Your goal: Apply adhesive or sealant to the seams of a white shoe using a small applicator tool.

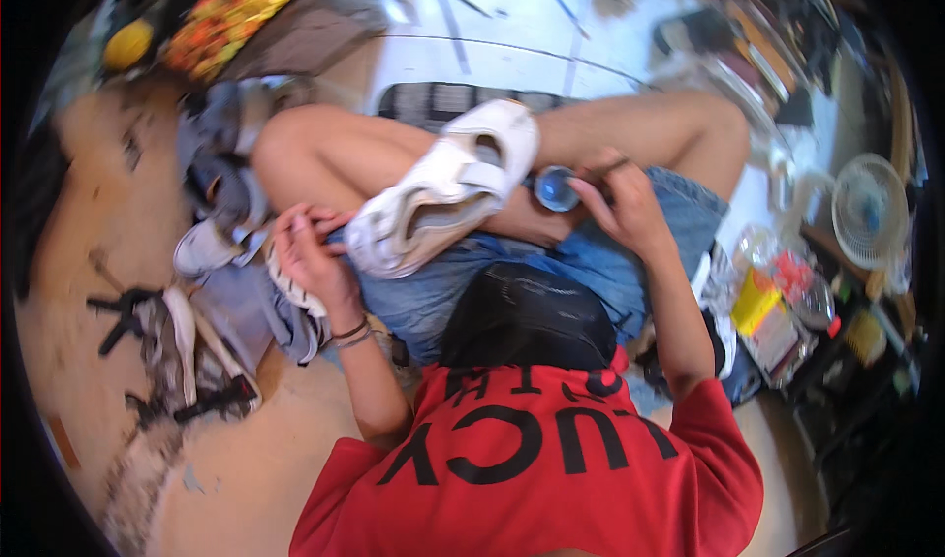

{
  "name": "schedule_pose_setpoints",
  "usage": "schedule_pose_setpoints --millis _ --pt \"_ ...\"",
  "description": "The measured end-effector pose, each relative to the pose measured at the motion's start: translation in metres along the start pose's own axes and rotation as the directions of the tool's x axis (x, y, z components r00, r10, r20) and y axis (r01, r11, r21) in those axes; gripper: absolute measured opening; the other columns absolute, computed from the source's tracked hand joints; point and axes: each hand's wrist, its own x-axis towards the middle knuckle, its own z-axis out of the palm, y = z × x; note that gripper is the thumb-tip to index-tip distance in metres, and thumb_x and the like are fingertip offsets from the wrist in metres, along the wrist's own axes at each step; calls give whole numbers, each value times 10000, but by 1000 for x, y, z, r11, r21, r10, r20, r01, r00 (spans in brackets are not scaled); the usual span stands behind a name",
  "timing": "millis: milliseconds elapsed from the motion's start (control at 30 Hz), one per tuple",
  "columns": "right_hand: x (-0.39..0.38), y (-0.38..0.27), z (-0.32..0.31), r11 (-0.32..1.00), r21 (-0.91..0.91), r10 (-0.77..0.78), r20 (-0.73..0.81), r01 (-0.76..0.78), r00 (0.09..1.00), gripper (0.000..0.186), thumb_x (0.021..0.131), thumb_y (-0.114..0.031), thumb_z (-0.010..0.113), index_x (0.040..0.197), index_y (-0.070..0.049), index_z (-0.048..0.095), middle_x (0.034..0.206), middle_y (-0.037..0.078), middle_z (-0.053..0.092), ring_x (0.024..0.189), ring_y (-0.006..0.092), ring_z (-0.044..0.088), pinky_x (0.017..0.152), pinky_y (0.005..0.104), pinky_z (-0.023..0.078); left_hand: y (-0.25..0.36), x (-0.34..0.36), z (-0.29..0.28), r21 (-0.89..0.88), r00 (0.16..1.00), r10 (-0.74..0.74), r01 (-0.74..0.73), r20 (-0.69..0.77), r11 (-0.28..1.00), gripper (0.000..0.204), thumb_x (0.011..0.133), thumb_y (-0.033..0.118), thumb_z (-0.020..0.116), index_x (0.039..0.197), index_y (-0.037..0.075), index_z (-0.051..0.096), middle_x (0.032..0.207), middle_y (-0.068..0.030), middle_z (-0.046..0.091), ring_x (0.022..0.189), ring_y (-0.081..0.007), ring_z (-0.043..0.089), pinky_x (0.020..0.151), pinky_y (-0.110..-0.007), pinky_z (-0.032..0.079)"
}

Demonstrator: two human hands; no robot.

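A white shoe (448,193) with a strap lies slantwise across my lap, its opening facing up. My left hand (317,262) is just beside the shoe's lower left end, fingers apart and half curled. Whether those fingers touch the shoe is unclear. On the other side, my right hand (625,203) has its thumb and fingers bent around a small round blue container (556,189), close to the shoe but apart from it. A thin dark thing (608,168) shows at the right fingers, too blurred to name.
More worn shoes (202,350) and sandals lie in a pile at my left. A yellow-orange package (231,21) stands at the far left. To my right are a white plastic basket (869,211), plastic bottles and bags (787,281). A checked cloth (428,104) lies ahead.
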Motion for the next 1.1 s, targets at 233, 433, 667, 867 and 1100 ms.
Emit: schedule_pose_setpoints --millis 233,433,667,867,1100 --pt "-8 -31 -14 1000 24 4 -231 1 973 149 865 -54 749 966 -19 644 881 125 646 740 250 616 653 345 486 -2 -11 -6 -169 994 62 -46 93 985 153 1048 125 438 1020 12 537 870 -136 675 764 -269 751 426 -221 539" --pt "-13 -46 -29 992 -125 -44 -168 23 985 140 884 -43 725 1003 -33 652 874 107 646 753 207 630 705 307 507 -6 -12 -14 -247 984 114 -78 135 966 135 1030 86 450 1002 -16 535 868 -160 673 781 -290 752 451 -257 569" --pt "-5 -38 -27 967 -208 -154 -28 144 988 127 868 -14 737 974 -15 667 850 92 671 793 183 655 696 303 509 -20 -7 -17 -287 967 218 -173 134 942 135 1014 51 441 963 -12 549 854 -149 635 583 -214 682 332 -218 442" --pt "-8 -42 -23 999 -41 -28 -200 20 979 186 812 -101 803 949 -48 688 851 87 691 717 247 653 664 353 509 -9 -11 -17 -420 977 186 -125 107 899 140 1050 122 414 1025 8 492 906 -159 601 509 -171 597 316 -217 423" --pt "-17 -51 -15 999 -26 -24 -193 20 981 155 826 -93 790 936 -48 690 833 98 689 706 246 652 652 350 503 -1 -9 -20 -525 986 101 -15 136 851 196 1085 255 344 1078 69 404 928 -164 574 555 -212 610 330 -284 482"
